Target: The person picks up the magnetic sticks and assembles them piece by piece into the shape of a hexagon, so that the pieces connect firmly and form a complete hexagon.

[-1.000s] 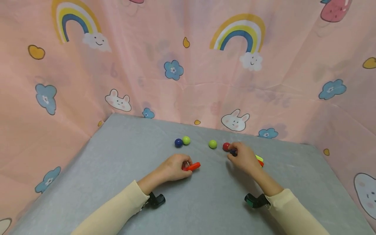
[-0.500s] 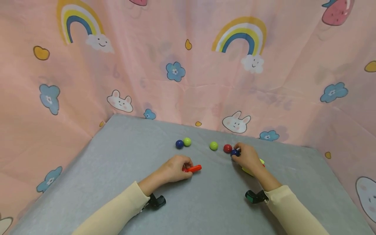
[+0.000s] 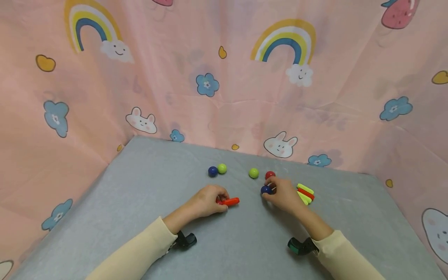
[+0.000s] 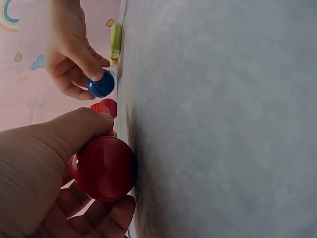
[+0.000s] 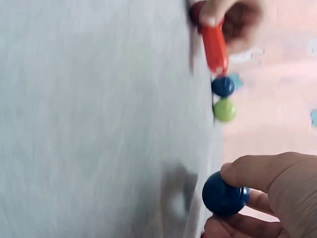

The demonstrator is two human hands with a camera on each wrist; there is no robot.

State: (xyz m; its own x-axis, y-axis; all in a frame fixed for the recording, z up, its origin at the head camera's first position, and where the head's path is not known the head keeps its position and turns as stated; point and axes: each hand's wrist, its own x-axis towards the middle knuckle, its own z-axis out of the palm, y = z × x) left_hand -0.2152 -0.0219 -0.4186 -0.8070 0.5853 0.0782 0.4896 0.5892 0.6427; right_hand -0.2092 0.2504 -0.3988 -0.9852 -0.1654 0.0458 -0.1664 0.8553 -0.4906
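Head view: one blue ball (image 3: 265,189), pinched in the right hand (image 3: 282,194), apparently by its sides to leave the front free. One orange-red stick (image 3: 231,202), projecting from the left hand (image 3: 205,200), which also grips a red ball (image 4: 106,168). Spare sticks (image 3: 306,192), laid together, perhaps for easy reach. Loose balls (image 3: 253,173), beyond.

Creased pink rainbow-print curtain (image 3: 241,85) behind; flat grey surface (image 3: 245,241) below

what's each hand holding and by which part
Left hand: a red ball, by its sides, a red stick beyond. Right hand: a blue ball, also by its sides.
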